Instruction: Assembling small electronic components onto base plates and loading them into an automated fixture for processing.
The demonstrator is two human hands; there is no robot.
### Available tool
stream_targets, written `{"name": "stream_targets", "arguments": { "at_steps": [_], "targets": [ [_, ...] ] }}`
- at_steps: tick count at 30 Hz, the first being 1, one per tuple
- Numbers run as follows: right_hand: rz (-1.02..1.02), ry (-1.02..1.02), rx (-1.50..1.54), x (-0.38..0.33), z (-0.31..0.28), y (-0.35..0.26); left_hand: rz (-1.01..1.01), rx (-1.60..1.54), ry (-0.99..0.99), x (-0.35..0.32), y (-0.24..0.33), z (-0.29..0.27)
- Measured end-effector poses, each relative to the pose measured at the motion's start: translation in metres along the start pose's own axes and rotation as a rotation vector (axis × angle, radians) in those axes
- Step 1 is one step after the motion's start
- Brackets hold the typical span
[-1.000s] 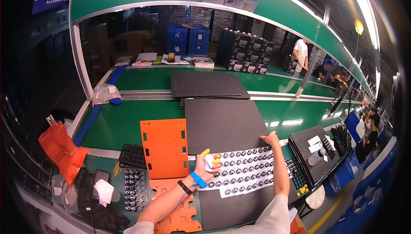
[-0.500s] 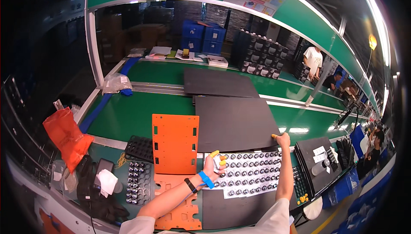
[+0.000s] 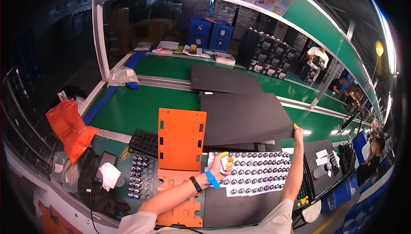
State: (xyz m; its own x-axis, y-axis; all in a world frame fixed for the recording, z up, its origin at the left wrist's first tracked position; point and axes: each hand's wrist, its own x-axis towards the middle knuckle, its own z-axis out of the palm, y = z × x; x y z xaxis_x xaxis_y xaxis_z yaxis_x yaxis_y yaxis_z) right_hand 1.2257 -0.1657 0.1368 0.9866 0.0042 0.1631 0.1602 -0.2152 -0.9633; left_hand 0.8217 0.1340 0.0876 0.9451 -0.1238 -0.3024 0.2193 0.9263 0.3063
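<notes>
My right hand [image 3: 298, 134], with a yellow finger cot on its thumb, grips the right corner of a large black board [image 3: 244, 118]. The board's near edge is lifted a little, and a dark surface shows beneath it. My left hand [image 3: 219, 168], in yellow finger cots, is closed around a small white piece [image 3: 223, 163] that its fingers partly hide. It hovers by the left end of a white sheet [image 3: 239, 191] bearing rows of small shiny round metal parts [image 3: 258, 170]. A blue wrist strap [image 3: 211, 179] circles my left wrist.
An orange perforated panel [image 3: 181, 140] stands left of the board. A tray of round metal parts [image 3: 140, 176] lies beyond my left forearm. Another black board [image 3: 224, 80] rests behind. At right are more trays and a dark board [image 3: 319, 182] with a clear cup [image 3: 320, 172].
My right hand has shifted right and away, drawing the black board's near edge up and back from the white sheet. My left hand stays by the sheet. The whole view has shifted slightly.
</notes>
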Motion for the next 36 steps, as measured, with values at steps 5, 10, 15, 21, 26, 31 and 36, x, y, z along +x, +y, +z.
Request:
{"name": "stream_targets", "arguments": {
  "at_steps": [5, 10, 15, 21, 26, 31, 36],
  "targets": [
    [0.051, -0.066, 0.172, 0.037, -0.04, 0.01, -0.041, -0.003, -0.061, 0.003, -0.006, 0.012],
    [0.245, -0.07, 0.298, 0.052, 0.034, 0.011, 0.003, -0.021, -0.024, 0.0, 0.0, -0.002],
    [0.399, -0.112, 0.579, 0.105, 0.065, 0.009, -0.051, -0.044, -0.093, 0.006, -0.009, -0.001],
    [0.647, -0.096, 1.119, 0.109, 0.154, 0.002, -0.028, -0.062, -0.098, 0.001, -0.004, -0.011],
    [0.432, -0.1, 1.088, 0.129, 0.168, 0.004, -0.056, -0.081, -0.198, 0.001, -0.005, 0.004],
    [0.297, 0.068, 1.301, 0.147, 0.22, 0.012, -0.097, -0.018, -0.214, -0.003, -0.015, 0.011],
    [0.282, -0.127, 1.123, 0.142, 0.263, 0.008, -0.189, 0.001, -0.337, 0.001, -0.024, 0.015]
  ]
}}
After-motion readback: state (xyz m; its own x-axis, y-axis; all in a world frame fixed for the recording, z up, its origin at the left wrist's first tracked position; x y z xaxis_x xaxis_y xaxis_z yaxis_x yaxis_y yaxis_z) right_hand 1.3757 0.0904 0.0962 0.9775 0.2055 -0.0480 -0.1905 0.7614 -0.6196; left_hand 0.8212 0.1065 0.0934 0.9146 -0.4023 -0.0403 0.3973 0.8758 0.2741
